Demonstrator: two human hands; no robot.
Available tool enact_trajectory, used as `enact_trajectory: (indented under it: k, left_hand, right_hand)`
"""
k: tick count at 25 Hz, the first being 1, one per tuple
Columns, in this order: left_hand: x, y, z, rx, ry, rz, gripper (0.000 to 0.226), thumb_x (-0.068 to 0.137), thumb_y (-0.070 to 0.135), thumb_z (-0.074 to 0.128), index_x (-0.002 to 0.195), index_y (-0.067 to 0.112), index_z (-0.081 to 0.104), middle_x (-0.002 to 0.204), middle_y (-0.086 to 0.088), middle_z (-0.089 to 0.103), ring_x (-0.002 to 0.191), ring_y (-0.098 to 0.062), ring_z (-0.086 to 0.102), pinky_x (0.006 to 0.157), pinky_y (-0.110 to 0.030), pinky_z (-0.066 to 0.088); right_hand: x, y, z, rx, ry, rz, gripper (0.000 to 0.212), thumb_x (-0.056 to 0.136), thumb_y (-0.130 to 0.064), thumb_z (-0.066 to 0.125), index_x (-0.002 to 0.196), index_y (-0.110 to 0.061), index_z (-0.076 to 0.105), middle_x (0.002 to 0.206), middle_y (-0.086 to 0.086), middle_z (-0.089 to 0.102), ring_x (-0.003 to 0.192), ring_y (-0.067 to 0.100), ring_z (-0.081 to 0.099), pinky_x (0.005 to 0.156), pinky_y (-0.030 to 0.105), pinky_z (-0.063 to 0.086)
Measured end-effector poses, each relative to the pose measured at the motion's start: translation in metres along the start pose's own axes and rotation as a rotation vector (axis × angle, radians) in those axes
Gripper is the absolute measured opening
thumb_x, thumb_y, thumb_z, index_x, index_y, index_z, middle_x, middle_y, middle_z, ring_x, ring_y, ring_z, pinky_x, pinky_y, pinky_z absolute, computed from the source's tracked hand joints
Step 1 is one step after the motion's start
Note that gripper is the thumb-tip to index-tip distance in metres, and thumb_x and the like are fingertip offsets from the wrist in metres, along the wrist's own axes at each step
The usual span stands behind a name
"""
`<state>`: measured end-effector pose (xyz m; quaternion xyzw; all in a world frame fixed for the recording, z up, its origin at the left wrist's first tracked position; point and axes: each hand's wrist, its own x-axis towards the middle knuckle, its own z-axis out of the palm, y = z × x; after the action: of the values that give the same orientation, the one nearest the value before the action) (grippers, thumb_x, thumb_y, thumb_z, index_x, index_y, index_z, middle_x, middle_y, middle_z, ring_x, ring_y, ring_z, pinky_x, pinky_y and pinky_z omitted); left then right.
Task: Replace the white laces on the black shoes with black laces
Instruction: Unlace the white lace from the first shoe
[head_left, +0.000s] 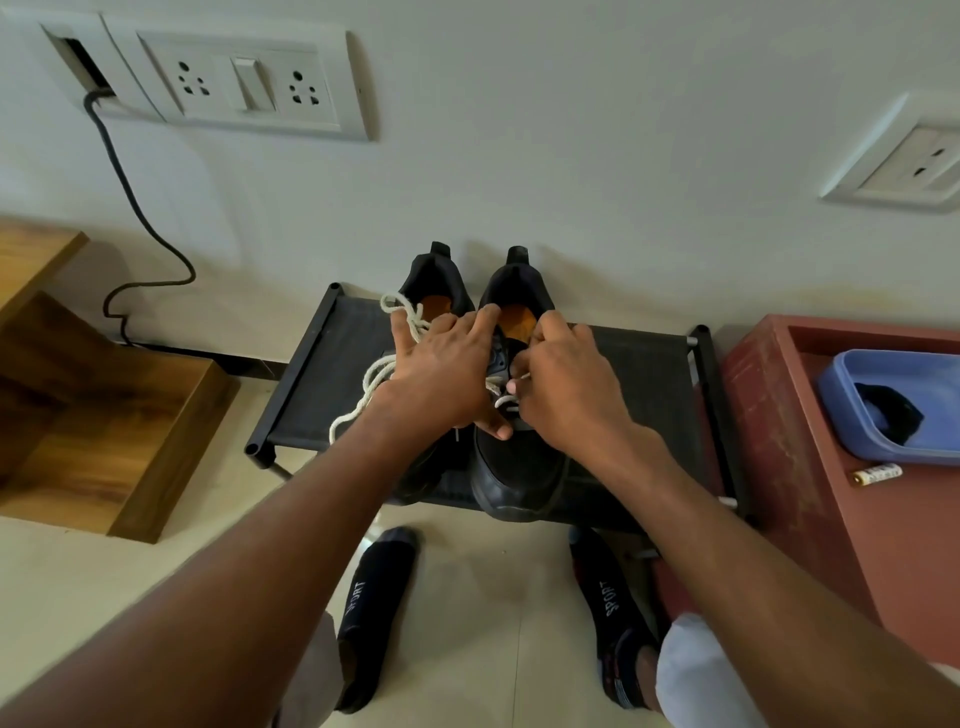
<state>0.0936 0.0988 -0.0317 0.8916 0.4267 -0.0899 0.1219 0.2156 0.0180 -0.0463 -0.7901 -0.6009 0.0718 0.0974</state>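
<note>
Two black shoes stand side by side on a low black rack (644, 384), toes toward me. The left shoe (434, 278) has a loose white lace (371, 379) trailing off its left side onto the rack. My left hand (441, 374) lies spread across both shoes, fingers straight, thumb pressing on the right shoe (511, 473). My right hand (566, 387) pinches a short bit of white lace (506, 397) at the right shoe's eyelets. No black laces are visible.
A wooden step unit (104, 415) stands at the left. A red box (789, 415) at the right holds a blue tub (893, 410) and a small battery (878, 474). A black cable (140, 218) hangs down the wall. My socked feet (371, 608) stand below the rack.
</note>
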Motion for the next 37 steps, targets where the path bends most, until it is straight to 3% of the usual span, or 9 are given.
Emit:
enact_trajectory:
  k: [5, 7, 10, 13, 16, 22, 27, 34, 37]
  left_hand:
    - [0.001, -0.003, -0.001, -0.049, 0.0, -0.005, 0.136, 0.062, 0.065, 0.089, 0.164, 0.027, 0.007, 0.165, 0.0, 0.033, 0.158, -0.026, 0.017, 0.117, -0.074, -0.012]
    - [0.003, -0.004, 0.0, -0.05, 0.0, 0.002, 0.135, 0.062, 0.065, 0.089, 0.163, 0.027, 0.007, 0.164, 0.0, 0.036, 0.157, -0.026, 0.019, 0.116, -0.075, -0.011]
    - [0.004, -0.004, 0.005, 0.03, 0.016, 0.025, 0.137, 0.062, 0.064, 0.09, 0.162, 0.025, 0.005, 0.163, 0.001, 0.038, 0.157, -0.026, 0.019, 0.114, -0.075, -0.013]
    - [0.007, -0.007, 0.007, 0.02, 0.009, 0.033, 0.139, 0.063, 0.066, 0.089, 0.163, 0.026, 0.001, 0.166, 0.002, 0.034, 0.158, -0.026, 0.016, 0.113, -0.075, -0.016]
    - [0.006, -0.005, 0.01, 0.003, 0.002, 0.043, 0.14, 0.064, 0.076, 0.081, 0.164, 0.028, -0.003, 0.17, 0.002, 0.026, 0.16, -0.026, 0.011, 0.113, -0.075, -0.015]
    - [0.006, -0.005, 0.007, -0.055, 0.035, 0.014, 0.137, 0.061, 0.079, 0.081, 0.163, 0.028, 0.004, 0.168, -0.002, 0.03, 0.16, -0.025, 0.013, 0.114, -0.073, -0.015]
    - [0.007, -0.008, 0.009, -0.06, 0.004, 0.014, 0.137, 0.063, 0.076, 0.082, 0.163, 0.026, 0.003, 0.168, -0.003, 0.031, 0.161, -0.025, 0.009, 0.113, -0.074, -0.019]
    - [0.01, -0.006, 0.01, -0.022, -0.017, 0.004, 0.139, 0.064, 0.078, 0.08, 0.163, 0.027, -0.003, 0.17, -0.003, 0.027, 0.161, -0.024, 0.009, 0.115, -0.073, -0.015]
    - [0.01, -0.006, 0.01, -0.046, -0.023, -0.011, 0.14, 0.062, 0.077, 0.082, 0.163, 0.029, -0.002, 0.169, -0.004, 0.028, 0.161, -0.023, 0.007, 0.116, -0.073, -0.013]
  right_hand:
    - [0.006, 0.017, -0.031, 0.466, 0.411, 0.4, 0.012, 0.096, -0.025, 0.073, 0.088, -0.017, 0.077, 0.114, 0.0, 0.052, 0.099, 0.02, 0.06, 0.07, 0.028, 0.052]
    - [0.002, 0.011, -0.032, 0.364, 0.504, 0.345, 0.008, 0.096, -0.023, 0.072, 0.102, -0.017, 0.072, 0.123, 0.002, 0.049, 0.111, 0.023, 0.053, 0.081, 0.034, 0.053]
    - [0.0, 0.004, -0.02, 0.077, 0.322, 0.065, 0.04, 0.09, -0.022, 0.078, 0.127, -0.02, 0.064, 0.146, 0.004, 0.041, 0.134, 0.028, 0.042, 0.096, 0.045, 0.05]
    - [0.001, 0.009, -0.008, -0.033, 0.04, -0.012, 0.035, 0.091, -0.026, 0.079, 0.124, -0.026, 0.072, 0.161, -0.002, 0.031, 0.146, 0.027, 0.032, 0.109, 0.051, 0.043]
    - [-0.001, 0.014, 0.002, 0.044, 0.007, -0.009, 0.02, 0.095, -0.025, 0.076, 0.115, -0.023, 0.078, 0.157, -0.004, 0.04, 0.138, 0.026, 0.041, 0.106, 0.049, 0.048]
    - [0.008, 0.004, -0.006, 0.567, 0.377, 0.321, 0.025, 0.094, -0.019, 0.073, 0.078, -0.039, 0.067, 0.119, -0.015, 0.057, 0.099, 0.002, 0.053, 0.094, 0.04, 0.047]
    - [0.008, 0.026, -0.054, 0.734, 0.861, 0.279, 0.013, 0.095, -0.009, 0.066, 0.104, -0.018, 0.069, 0.121, 0.001, 0.059, 0.101, 0.004, 0.059, 0.09, 0.027, 0.053]
    - [0.001, 0.006, -0.013, -0.057, -0.053, -0.052, 0.028, 0.089, -0.032, 0.079, 0.117, -0.032, 0.076, 0.167, -0.006, 0.026, 0.154, 0.024, 0.02, 0.117, 0.062, 0.027]
    - [0.002, 0.007, -0.006, 0.058, 0.046, 0.014, 0.012, 0.092, -0.028, 0.076, 0.101, -0.034, 0.08, 0.147, -0.009, 0.05, 0.138, 0.02, 0.043, 0.113, 0.057, 0.032]
